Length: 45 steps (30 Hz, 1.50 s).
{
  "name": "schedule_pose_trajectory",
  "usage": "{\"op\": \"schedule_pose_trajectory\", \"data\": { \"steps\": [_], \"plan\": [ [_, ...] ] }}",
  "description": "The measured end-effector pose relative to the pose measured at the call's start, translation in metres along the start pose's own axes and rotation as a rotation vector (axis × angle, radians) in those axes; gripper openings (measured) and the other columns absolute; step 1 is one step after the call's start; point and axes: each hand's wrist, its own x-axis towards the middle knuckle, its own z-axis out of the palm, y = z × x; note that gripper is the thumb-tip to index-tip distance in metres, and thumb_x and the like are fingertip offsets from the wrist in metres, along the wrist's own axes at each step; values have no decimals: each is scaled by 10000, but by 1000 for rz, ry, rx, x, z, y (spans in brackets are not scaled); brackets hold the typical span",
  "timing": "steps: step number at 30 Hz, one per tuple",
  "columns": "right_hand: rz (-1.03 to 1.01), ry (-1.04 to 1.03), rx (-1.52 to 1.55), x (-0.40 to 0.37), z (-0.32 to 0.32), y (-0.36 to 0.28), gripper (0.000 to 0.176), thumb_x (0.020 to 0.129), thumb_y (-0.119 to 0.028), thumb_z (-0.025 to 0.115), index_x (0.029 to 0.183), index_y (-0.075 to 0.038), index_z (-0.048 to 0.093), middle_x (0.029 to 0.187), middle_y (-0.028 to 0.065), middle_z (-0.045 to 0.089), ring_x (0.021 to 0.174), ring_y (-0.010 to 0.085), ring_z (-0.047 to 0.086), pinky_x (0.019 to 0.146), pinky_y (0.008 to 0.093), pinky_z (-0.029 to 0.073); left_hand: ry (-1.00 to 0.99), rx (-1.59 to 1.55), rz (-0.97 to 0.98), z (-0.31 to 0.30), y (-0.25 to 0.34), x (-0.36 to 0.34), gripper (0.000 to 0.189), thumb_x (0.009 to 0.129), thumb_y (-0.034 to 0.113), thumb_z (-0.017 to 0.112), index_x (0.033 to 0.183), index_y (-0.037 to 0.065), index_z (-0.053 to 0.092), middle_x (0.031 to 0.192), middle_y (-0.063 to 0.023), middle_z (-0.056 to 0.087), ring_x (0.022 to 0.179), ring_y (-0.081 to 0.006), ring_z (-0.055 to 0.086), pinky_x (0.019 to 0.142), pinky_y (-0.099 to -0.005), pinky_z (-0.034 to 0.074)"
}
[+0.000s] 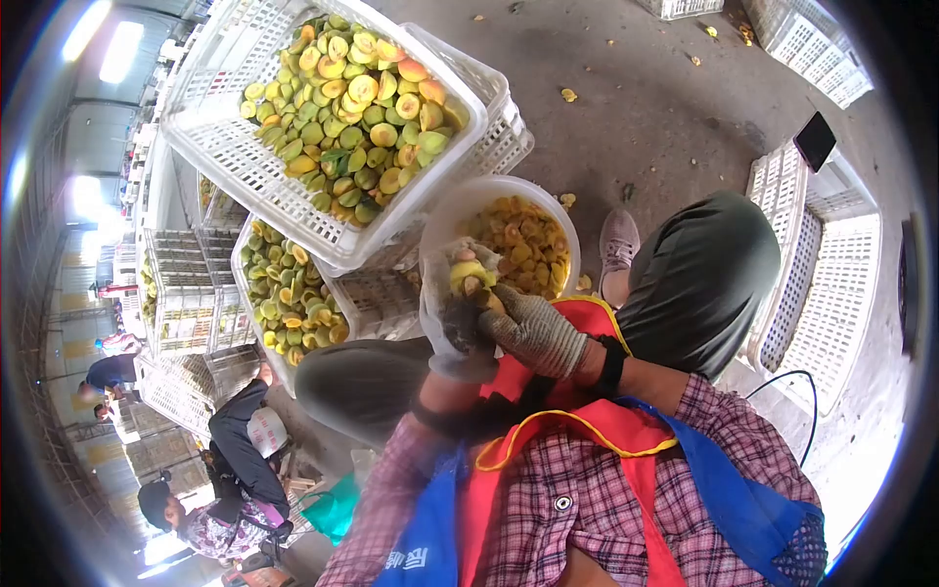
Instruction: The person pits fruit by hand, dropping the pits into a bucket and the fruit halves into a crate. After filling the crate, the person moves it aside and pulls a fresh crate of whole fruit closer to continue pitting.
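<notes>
My left hand (pixel 466 318), in a dark, worn glove, is closed around a yellow-green fruit (pixel 469 275) that looks like a peach or apricot. My right hand (pixel 540 333), in a grey striped glove, presses close against it with fingers curled; what it grips is hidden. Both hands are over the near side of a translucent white bucket (pixel 430 240), which holds many yellow-orange fruit pieces (pixel 523 240). A white plastic crate (pixel 220 147) full of halved fruit (pixel 357 117) stands just beyond the bucket.
A lower crate of fruit (pixel 289 293) sits to the left. At right is another white crate (pixel 817 303) with a dark phone-like device (pixel 815 142) on its edge. Fruit scraps lie on the concrete floor (pixel 646 98). Another person (pixel 225 514) sits at lower left.
</notes>
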Motion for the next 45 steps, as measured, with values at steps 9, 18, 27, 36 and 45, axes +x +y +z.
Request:
{"op": "schedule_pose_trajectory", "data": {
  "steps": [9,18,27,36,45],
  "plan": [
    [93,-166,273,2,-11,-10,440,945,-304,507,1295,-39,472,1019,173,638,928,265,611,828,355,480,1,243,14,1,8,-3,317,977,366,435,949,57,501,857,-69,513,777,-171,483,732,-294,410],
    [386,-511,166,5,-16,-2,367,937,-384,539,1117,-67,577,860,112,632,767,202,585,737,352,473,21,-324,-374,-31,-13,-6,378,940,402,476,908,28,510,739,-87,518,675,-188,500,580,-278,410],
    [70,-349,-534,6,-27,-11,483,915,-492,481,1096,-56,584,920,214,652,859,386,631,748,434,484,254,-489,-356,-27,6,8,398,948,413,474,1075,41,541,920,-109,592,816,-211,577,747,-280,500],
    [140,-3,-647,3,-26,-18,511,923,-516,447,1040,-31,558,840,232,651,802,390,644,685,471,492,712,1515,354,-121,112,57,485,925,316,575,1293,15,476,1218,-202,534,1108,-264,536,947,-368,433],
    [-395,225,-702,18,-20,24,329,958,-359,468,1118,-71,475,801,215,629,796,402,631,683,478,483,39,1674,80,-52,3,195,577,833,440,662,1210,16,556,1135,-178,631,973,-261,639,827,-383,503]
  ]
}}
